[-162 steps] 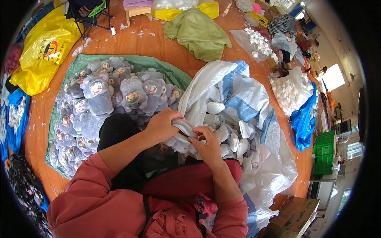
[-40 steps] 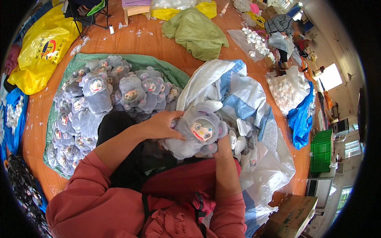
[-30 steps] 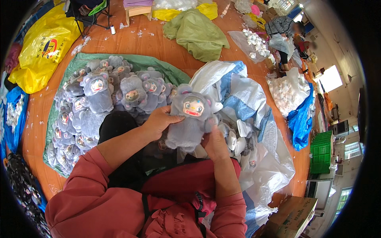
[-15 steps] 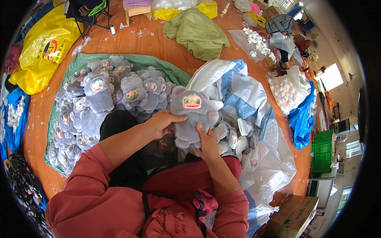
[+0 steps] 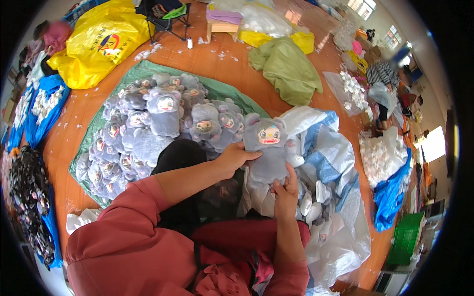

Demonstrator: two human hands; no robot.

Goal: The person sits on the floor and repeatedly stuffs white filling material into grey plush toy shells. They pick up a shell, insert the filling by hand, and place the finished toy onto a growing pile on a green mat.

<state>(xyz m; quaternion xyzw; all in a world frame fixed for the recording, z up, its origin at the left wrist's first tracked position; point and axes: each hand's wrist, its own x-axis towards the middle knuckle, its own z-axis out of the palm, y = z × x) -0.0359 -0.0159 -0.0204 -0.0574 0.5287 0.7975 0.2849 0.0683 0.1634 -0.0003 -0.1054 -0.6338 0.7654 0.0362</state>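
A grey plush toy (image 5: 266, 166) with round ears and a painted doll-like face is held upright in front of me, its face toward me. My left hand (image 5: 234, 160) pinches its left side, thumb lying on the fur. At its lower right edge, my right hand (image 5: 286, 191) grips the toy with bent fingers; what exactly lies under those fingertips is hidden. Beyond my left arm lies a large heap of similar grey plush toys (image 5: 153, 143) on a green sheet (image 5: 229, 92). Right of the held toy, an opened white-and-blue woven sack (image 5: 335, 153) contains white-and-grey pieces (image 5: 314, 211).
A yellow sack (image 5: 106, 42), a folding chair (image 5: 165, 15) and a small wooden stool (image 5: 222, 30) stand at the back. An olive cloth (image 5: 289, 69) lies beyond the woven sack. At right are a green crate (image 5: 406, 239) and another person (image 5: 384, 81).
The view has swung left, so the scene sits further right and lower. My right hand's fingers have shifted on the plush toy's lower edge; the left keeps its hold.
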